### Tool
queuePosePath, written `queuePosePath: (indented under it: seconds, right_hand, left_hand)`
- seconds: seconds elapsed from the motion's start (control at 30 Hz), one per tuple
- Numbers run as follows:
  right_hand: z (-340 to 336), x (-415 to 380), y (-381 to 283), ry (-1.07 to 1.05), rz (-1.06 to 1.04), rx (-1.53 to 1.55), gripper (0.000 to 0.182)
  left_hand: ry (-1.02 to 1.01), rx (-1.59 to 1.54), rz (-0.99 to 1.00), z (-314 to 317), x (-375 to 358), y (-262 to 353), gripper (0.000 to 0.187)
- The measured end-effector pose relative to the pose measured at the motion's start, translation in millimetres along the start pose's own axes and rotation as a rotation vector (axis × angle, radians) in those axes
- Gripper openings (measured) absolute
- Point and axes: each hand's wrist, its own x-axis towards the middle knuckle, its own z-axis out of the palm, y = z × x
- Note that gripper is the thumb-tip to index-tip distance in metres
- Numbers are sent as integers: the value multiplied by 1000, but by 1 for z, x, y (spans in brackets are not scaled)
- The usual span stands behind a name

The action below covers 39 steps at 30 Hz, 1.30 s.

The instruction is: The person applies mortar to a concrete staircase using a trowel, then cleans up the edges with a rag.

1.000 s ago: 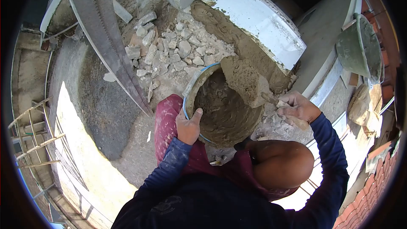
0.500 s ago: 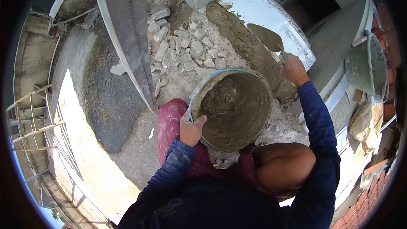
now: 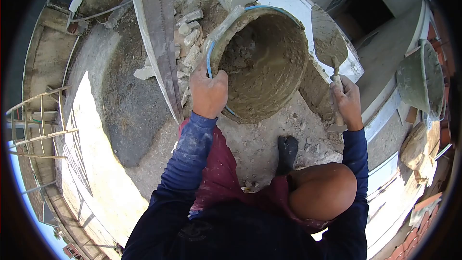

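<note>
My left hand [image 3: 208, 92] grips the near-left rim of a round mortar bucket [image 3: 288, 79], thumb over the edge by its blue wire handle [image 3: 209, 62]. Its mouth leans toward me, and wet grey-brown mortar [image 3: 240, 48] coats the inside wall and lies deeper at the far left. In my right hand [image 3: 347, 97] is a trowel [image 3: 332, 43], held by its wooden handle. The blade points away from me, smeared with mortar, above a white board [image 3: 353, 65]. A strip of spread mortar [image 3: 315, 91] lies between bucket and board, partly hidden by the bucket.
Broken rubble [image 3: 190, 33] lies left of the bucket, beside a tall curved panel [image 3: 156, 33]. A second bucket [image 3: 417, 79] stands at the right near a crumpled sack [image 3: 415, 147]. My foot [image 3: 287, 153] is on the dusty floor below the bucket. Bamboo poles [image 3: 43, 115] stand far left.
My left hand has lifted or pushed the bucket forward, away from my knees, so it now covers much of the rubble. The trowel has swung right and its blade now points away from me.
</note>
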Motion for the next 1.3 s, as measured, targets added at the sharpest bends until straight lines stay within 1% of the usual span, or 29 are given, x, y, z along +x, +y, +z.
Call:
queuePosePath:
  seconds: [0.07,0.1,0.13,0.17,0.2,0.23,0.3,0.33,0.37,0.4,0.43,0.47,0.53,0.57,0.63,0.67,0.73,0.8,0.83,0.87,0.9,0.97,1.0,1.1,1.13,1.2,1.23,1.27,1.3]
  right_hand:
    - [6,7,-11,-76,-87,85,13]
    - [9,11,-19,-120,-130,128,12]
    - [12,16,-28,-212,-151,181,12]
    - [17,25,-35,-303,-148,86,14]
    - [23,37,-42,-389,-146,-7,15]
    - [30,50,-46,-471,-143,-100,17]
    - [71,89,-24,-457,-535,-486,24]
    - [99,108,-9,-420,-572,-536,25]
    - [125,124,-2,-393,-603,-585,26]
    - [146,142,-14,-480,-514,-740,23]
    - [163,154,-30,-467,-524,-745,20]
    - [186,170,-31,-347,-611,-693,17]
    - [209,173,-62,-215,-790,-618,13]
    - [223,157,-67,-100,-979,-620,13]
    - [225,139,-54,-237,-1179,-699,12]
    - [218,141,-47,-311,-1177,-748,12]
    - [197,153,-35,-461,-1177,-848,11]
    - [188,170,-44,-227,-1128,-748,10]
    - [186,174,-47,-119,-1092,-691,10]
    - [190,175,-50,-52,-1087,-750,9]
    - [196,170,-40,-127,-1126,-747,10]
    - [217,152,-7,-259,-1189,-741,10]
    - [217,155,8,-360,-1195,-755,10]
    - [174,171,-20,-494,-1118,-948,11]
    - [179,178,-20,-339,-1158,-847,11]
    - [203,171,-22,-211,-1100,-788,12]
    - [216,169,-22,-144,-1078,-764,14]
    - [234,158,-3,-234,-1157,-698,15]
    - [228,153,-1,-320,-1169,-761,15]
  left_hand:
    - [168,52,182,7,23,-15,38]
    - [182,66,150,10,35,-21,39]
    - [200,83,115,12,46,-27,39]
    - [220,101,79,14,56,-33,40]
    - [245,160,130,16,65,-38,39]
    - [241,182,110,17,75,-46,39]
    - [223,229,67,16,91,-62,39]
    - [234,184,146,16,96,-62,35]
    - [226,178,135,17,97,-59,34]
    - [219,173,124,18,99,-54,34]
    - [211,167,116,19,102,-48,34]
    - [182,201,110,19,103,-43,39]
    - [122,251,123,20,112,-43,41]
    - [92,275,127,20,117,-45,41]
    - [90,254,45,11,125,-44,45]
    - [88,183,-18,5,129,-53,47]
    - [125,270,76,7,125,-56,48]
    - [153,303,144,15,118,-53,47]
    - [140,346,106,21,113,-45,47]
    - [119,388,67,28,109,-36,47]
    - [102,427,39,33,108,-31,48]
    - [118,372,56,28,110,-39,48]
    - [142,337,75,23,116,-42,48]
    - [166,347,121,17,125,-51,48]
    - [159,377,138,19,128,-51,48]
    - [102,441,174,29,134,-44,49]
    - [78,461,148,30,133,-39,51]
    - [46,481,124,32,134,-34,53]
    - [13,500,94,33,132,-33,55]
